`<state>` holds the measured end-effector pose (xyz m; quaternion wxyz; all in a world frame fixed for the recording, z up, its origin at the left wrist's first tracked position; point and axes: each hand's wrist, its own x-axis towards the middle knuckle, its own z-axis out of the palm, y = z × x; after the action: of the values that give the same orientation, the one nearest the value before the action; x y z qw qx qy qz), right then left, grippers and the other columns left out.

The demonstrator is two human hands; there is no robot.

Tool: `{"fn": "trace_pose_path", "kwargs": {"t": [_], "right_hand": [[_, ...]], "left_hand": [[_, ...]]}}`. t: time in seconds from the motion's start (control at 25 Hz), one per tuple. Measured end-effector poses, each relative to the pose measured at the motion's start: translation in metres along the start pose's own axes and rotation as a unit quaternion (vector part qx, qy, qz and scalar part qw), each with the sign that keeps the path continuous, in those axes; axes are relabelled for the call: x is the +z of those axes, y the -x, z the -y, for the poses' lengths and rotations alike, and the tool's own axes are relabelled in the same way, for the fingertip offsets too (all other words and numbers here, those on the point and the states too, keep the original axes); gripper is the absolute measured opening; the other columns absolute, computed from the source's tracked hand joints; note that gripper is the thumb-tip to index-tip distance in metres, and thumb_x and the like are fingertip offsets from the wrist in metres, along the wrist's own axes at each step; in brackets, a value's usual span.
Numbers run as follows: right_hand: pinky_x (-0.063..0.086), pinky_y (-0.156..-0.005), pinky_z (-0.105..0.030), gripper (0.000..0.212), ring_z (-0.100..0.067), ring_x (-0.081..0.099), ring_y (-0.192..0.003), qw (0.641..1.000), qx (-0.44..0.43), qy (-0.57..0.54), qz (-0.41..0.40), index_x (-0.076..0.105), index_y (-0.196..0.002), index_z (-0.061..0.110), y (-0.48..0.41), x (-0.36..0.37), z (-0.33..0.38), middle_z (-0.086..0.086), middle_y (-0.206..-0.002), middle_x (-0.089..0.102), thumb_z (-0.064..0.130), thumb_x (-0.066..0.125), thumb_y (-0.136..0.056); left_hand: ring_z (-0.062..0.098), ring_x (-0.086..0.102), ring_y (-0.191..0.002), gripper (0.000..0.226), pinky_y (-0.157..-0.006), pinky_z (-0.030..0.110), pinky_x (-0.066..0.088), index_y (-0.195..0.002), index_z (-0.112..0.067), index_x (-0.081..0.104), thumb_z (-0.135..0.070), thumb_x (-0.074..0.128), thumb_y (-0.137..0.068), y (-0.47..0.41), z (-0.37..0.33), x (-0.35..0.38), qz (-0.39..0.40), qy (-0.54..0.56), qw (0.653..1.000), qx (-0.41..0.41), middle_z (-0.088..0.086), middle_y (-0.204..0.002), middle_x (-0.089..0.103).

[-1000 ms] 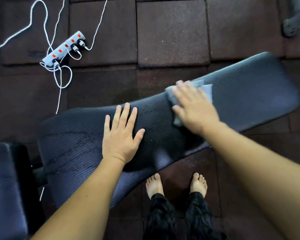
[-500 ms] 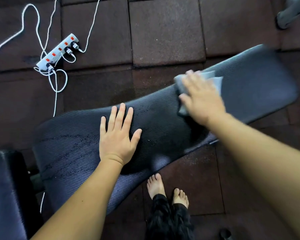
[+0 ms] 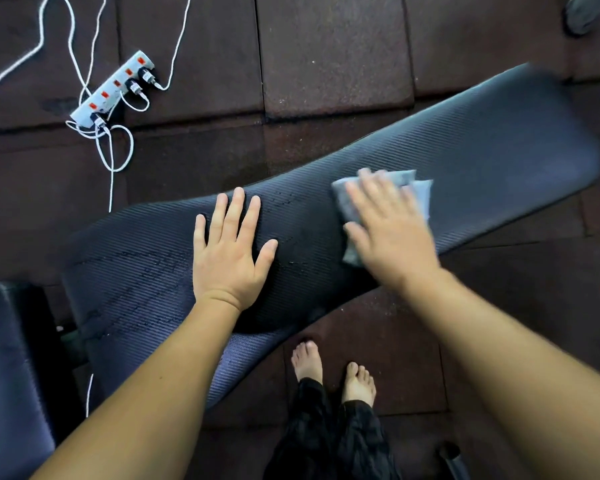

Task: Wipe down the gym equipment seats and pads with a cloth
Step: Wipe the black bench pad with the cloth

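1. Wiping is under way on the long black ribbed gym pad (image 3: 482, 150), which lies slantwise across the dark rubber floor tiles (image 3: 333, 53).
2. Change noted: over the last second the right hand (image 3: 392, 233) carried the folded grey cloth (image 3: 420, 192) outward along the pad. It now sits back nearer the person's edge. The hand is blurred, which suggests a stroke in progress.
3. The left hand (image 3: 229, 251) has not shifted on the pad. It stays flat, palm down, fingers straight and slightly spread.
4. The right hand is likewise flat with fingers spread. It presses the cloth onto the pad and does not grip it. The two hands are apart, with a bare strip of pad between them.
5. The cloth lies under the right palm and fingers. Its far corners show beyond the fingertips and its near edge shows below the thumb.
6. Judgement: the middle of the pad is receiving back-and-forth passes. The far right end lies beyond the cloth, and the near left end lies behind the bracing hand; both appear still to be done. Faint marks show on the left portion.
7. A second dark cushion (image 3: 7, 358) sits at the lower left, untouched.
8. A white power strip with cables (image 3: 113, 90) lies on the floor well apart from the work.
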<state>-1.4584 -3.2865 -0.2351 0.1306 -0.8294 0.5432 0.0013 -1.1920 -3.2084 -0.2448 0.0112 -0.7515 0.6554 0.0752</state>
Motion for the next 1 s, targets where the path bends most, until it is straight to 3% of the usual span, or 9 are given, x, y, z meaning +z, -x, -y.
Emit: {"fn": "trace_pose_path", "kwargs": {"t": [0.12, 0.2, 0.36, 0.48, 0.6, 0.72, 0.8, 0.92, 1.0], "right_hand": [[0.011, -0.124, -0.052, 0.068, -0.027, 0.013, -0.156, 0.99, 0.141, -0.007, -0.018, 0.023, -0.16, 0.021, 0.001, -0.011, -0.051, -0.005, -0.169, 0.017, 0.051, 0.029, -0.099], [0.011, -0.124, -0.053, 0.07, -0.028, 0.012, -0.156, 0.983, 0.179, 0.007, -0.045, 0.023, -0.16, 0.019, 0.007, -0.004, -0.021, -0.008, -0.169, 0.015, 0.049, 0.031, -0.099], [0.014, -0.124, -0.053, 0.067, -0.025, 0.014, -0.156, 1.0, -0.006, 0.015, 0.004, 0.024, -0.16, 0.019, 0.047, 0.024, 0.067, -0.005, -0.169, 0.017, 0.048, 0.033, -0.1], [0.023, -0.121, -0.055, 0.065, -0.024, 0.022, -0.154, 0.998, -0.054, 0.021, 0.009, 0.031, -0.158, 0.021, 0.037, 0.016, 0.042, -0.003, -0.167, 0.024, 0.048, 0.032, -0.099], [0.016, -0.124, -0.052, 0.066, -0.024, 0.015, -0.155, 0.995, 0.095, -0.001, -0.004, 0.026, -0.16, 0.022, 0.016, 0.002, 0.007, -0.003, -0.169, 0.019, 0.048, 0.027, -0.1], [0.012, -0.124, -0.052, 0.068, -0.025, 0.011, -0.156, 0.978, 0.203, -0.004, -0.042, 0.023, -0.16, 0.02, 0.02, 0.01, 0.041, -0.005, -0.17, 0.014, 0.049, 0.026, -0.099], [0.012, -0.124, -0.052, 0.069, -0.025, 0.013, -0.156, 0.985, 0.17, -0.004, -0.04, 0.024, -0.16, 0.02, 0.034, 0.025, 0.103, -0.006, -0.169, 0.016, 0.049, 0.03, -0.098], [0.013, -0.124, -0.052, 0.067, -0.025, 0.015, -0.156, 1.0, 0.018, -0.011, 0.008, 0.027, -0.16, 0.02, 0.057, 0.041, 0.185, -0.005, -0.169, 0.018, 0.047, 0.033, -0.099], [0.02, -0.122, -0.054, 0.065, -0.026, 0.02, -0.154, 0.995, -0.088, 0.0, 0.042, 0.032, -0.158, 0.021, 0.055, 0.04, 0.181, -0.004, -0.167, 0.023, 0.047, 0.034, -0.099]], "left_hand": [[0.018, 0.001, -0.159, 0.071, -0.127, 0.053, 0.008, -0.164, -0.029, 0.015, -0.062, 0.025, -0.102, 0.0, -0.001, 0.002, -0.002, -0.008, 1.0, -0.003, -0.005, -0.173, 0.007], [0.019, 0.001, -0.159, 0.071, -0.127, 0.053, 0.009, -0.164, -0.029, 0.014, -0.062, 0.025, -0.102, 0.001, 0.0, 0.002, -0.001, -0.008, 1.0, 0.0, -0.004, -0.173, 0.007], [0.019, 0.002, -0.159, 0.071, -0.127, 0.054, 0.009, -0.164, -0.029, 0.015, -0.062, 0.026, -0.102, 0.0, 0.001, 0.002, 0.0, -0.008, 1.0, 0.002, -0.004, -0.173, 0.008], [0.018, -0.002, -0.159, 0.071, -0.127, 0.053, 0.006, -0.164, -0.031, 0.012, -0.063, 0.025, -0.103, 0.001, 0.0, -0.002, 0.014, -0.001, 1.0, 0.0, -0.005, -0.173, 0.005], [0.017, -0.009, -0.159, 0.071, -0.128, 0.052, 0.001, -0.165, -0.031, 0.006, -0.063, 0.022, -0.103, -0.001, 0.001, -0.01, 0.044, 0.024, 0.999, 0.005, -0.005, -0.173, -0.002], [0.022, -0.007, -0.159, 0.07, -0.128, 0.052, 0.003, -0.164, -0.028, 0.011, -0.06, 0.027, -0.105, 0.007, 0.014, -0.019, 0.033, 0.049, 0.998, 0.021, -0.001, -0.173, 0.001], [0.023, -0.003, -0.159, 0.07, -0.128, 0.052, 0.005, -0.164, -0.025, 0.015, -0.059, 0.029, -0.105, 0.022, 0.039, -0.023, 0.012, 0.048, 0.999, 0.02, 0.001, -0.173, 0.005], [0.024, 0.002, -0.159, 0.071, -0.127, 0.053, 0.009, -0.164, -0.024, 0.018, -0.059, 0.029, -0.104, 0.047, 0.084, -0.024, -0.002, 0.028, 1.0, 0.0, 0.001, -0.173, 0.009], [0.024, 0.002, -0.159, 0.071, -0.127, 0.053, 0.009, -0.164, -0.023, 0.018, -0.059, 0.028, -0.104, 0.06, 0.105, -0.023, 0.005, 0.015, 1.0, -0.018, 0.001, -0.173, 0.009]]}}
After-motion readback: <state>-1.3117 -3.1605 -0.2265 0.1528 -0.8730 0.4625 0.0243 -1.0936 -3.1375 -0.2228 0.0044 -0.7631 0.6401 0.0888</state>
